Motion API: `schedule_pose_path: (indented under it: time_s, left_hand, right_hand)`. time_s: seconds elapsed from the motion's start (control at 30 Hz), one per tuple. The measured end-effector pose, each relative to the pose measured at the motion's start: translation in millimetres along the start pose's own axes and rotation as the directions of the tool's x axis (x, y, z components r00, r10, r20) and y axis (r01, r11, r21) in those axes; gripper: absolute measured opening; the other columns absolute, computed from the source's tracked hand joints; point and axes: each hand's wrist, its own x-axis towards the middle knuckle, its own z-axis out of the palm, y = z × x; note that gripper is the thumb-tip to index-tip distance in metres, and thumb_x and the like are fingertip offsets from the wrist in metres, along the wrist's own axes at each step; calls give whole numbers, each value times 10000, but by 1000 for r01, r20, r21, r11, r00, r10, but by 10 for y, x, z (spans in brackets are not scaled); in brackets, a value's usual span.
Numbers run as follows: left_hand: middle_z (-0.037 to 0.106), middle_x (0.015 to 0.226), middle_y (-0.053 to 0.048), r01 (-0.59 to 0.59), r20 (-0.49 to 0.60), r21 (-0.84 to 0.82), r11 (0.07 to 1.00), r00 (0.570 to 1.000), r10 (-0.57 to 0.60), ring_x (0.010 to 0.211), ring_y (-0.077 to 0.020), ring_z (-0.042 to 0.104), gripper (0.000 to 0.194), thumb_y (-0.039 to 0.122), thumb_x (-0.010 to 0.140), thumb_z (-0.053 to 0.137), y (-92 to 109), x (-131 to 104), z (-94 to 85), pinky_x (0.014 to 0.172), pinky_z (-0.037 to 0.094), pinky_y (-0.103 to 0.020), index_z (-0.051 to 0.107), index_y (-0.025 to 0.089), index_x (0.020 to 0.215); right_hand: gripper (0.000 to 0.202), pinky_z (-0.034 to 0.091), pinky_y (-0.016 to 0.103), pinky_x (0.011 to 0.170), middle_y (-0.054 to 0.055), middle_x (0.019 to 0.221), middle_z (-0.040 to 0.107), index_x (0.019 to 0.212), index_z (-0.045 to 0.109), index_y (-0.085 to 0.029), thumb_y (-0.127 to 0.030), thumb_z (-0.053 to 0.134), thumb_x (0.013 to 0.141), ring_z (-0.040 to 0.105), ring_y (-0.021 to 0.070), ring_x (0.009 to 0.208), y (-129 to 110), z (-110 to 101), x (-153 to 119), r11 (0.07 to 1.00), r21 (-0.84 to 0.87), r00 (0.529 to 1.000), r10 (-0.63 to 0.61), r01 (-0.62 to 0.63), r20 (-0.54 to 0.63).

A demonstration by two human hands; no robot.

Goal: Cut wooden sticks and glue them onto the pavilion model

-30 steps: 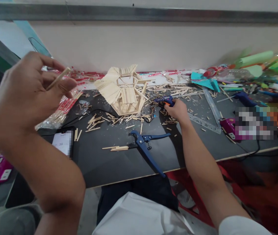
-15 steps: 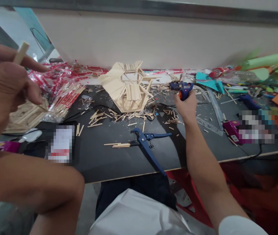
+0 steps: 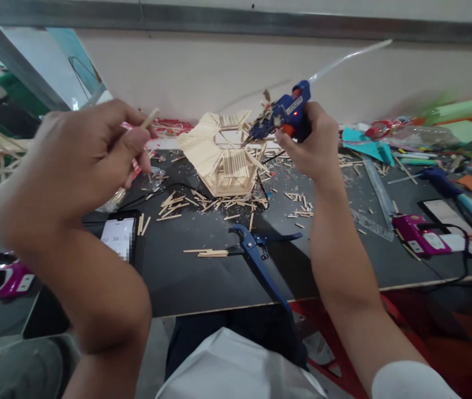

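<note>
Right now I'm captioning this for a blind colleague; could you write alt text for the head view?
A person's right hand holds up a blue glue gun while the left hand pinches a short wooden stick. A stick-built structure stands on the dark table, with loose sticks and blue cutters in front.

The table [image 3: 219, 288] bears a stick structure [image 3: 200, 147], cutters [image 3: 258, 263] and (apparently) a ruler [image 3: 379, 189].

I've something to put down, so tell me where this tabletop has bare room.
Bare: the front stretch between left phone and blue cutter, nearer than the short sticks; also a shadowed strip between that cutter and the right forearm. Crowded: around the stick model, amid loose sticks, and the back right.
</note>
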Motion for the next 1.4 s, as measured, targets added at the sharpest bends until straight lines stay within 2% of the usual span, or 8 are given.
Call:
schedule_pose_path:
  time_s: [0.1, 0.33, 0.53, 0.67, 0.77, 0.9, 1.07, 1.4]
  left_hand:
    - [515, 544, 127, -177, -64, 75, 981, 981, 182, 543, -36, 521, 336, 383, 988, 400, 149, 26, 25, 858, 472, -260, 656, 180, 909]
    - [540, 505, 102, -204, -10, 45, 978, 979, 205, 517, -51, 527, 325, 260, 1001, 469, 215, 102, 110, 725, 418, -186, 631, 159, 738]
    - [572, 506, 45, -160, 108, 18, 987, 982, 157, 562, -97, 575, 405, 313, 1006, 441, 356, 138, 259, 800, 474, -272, 638, 150, 692]
    - [686, 807, -109, -69, 92, 246, 967, 995, 48, 867, -307, 681, 384, 374, 988, 421, 564, 125, 499, 815, 517, -456, 661, 155, 782]
    - [702, 896, -158, -82, 147, 249, 965, 988, 46, 888, -361, 696, 357, 316, 977, 348, 711, 94, 668, 761, 530, -477, 665, 177, 890]
    - [702, 899, -189, -30, 144, 218, 976, 990, -2, 884, -359, 707, 315, 262, 960, 360, 814, 71, 797, 741, 537, -446, 636, 145, 1058]
    - [714, 895, -200, 30, 154, 226, 974, 986, -66, 858, -357, 717, 337, 252, 978, 339, 856, 13, 936, 727, 534, -430, 658, 143, 1006]
    - [716, 865, -183, 125, 110, 143, 982, 984, -141, 802, -319, 715, 435, 299, 1027, 254, 948, -65, 1236, 711, 523, -401, 656, 133, 1015]
  right_hand:
    - [229, 517, 374, 772, 64, 909, 674, 1001, 614, -230, -336, 642, 800, 618, 234, 819, -80, 83, 52, 1000, -9, 998, -20, 20, 55]
    - [206, 506, 390, 737, 69, 821, 685, 890, 662, -209, -301, 730, 718, 632, 236, 772, 341, -157, 40, 978, -189, 989, 109, -89, 97]
    - [343, 456, 399, 525, -10, 438, 462, 541, 557, -249, -436, 827, 641, 489, 186, 442, 1105, -246, -86, 863, -434, 831, 427, -257, 357]
    - [448, 466, 387, 487, -26, 393, 455, 462, 526, -256, -538, 843, 606, 465, 162, 386, 1367, -102, -147, 922, -350, 800, 333, -166, 499]
    - [372, 525, 417, 588, 8, 450, 525, 512, 585, -236, -475, 817, 677, 577, 204, 491, 1185, -95, -101, 956, -249, 844, 257, -152, 470]
    - [128, 554, 469, 818, 92, 856, 742, 814, 728, -194, -318, 723, 783, 688, 263, 807, 490, -162, 7, 973, -168, 915, 210, -160, 345]
    - [149, 574, 383, 821, 68, 937, 758, 933, 747, -191, -266, 638, 864, 696, 209, 836, -275, 32, 97, 952, 306, 946, -80, -21, 314]
    - [163, 517, 411, 875, 60, 900, 746, 878, 765, -212, -309, 634, 886, 664, 239, 884, -377, 609, 197, 959, 271, 899, -185, 78, 396]
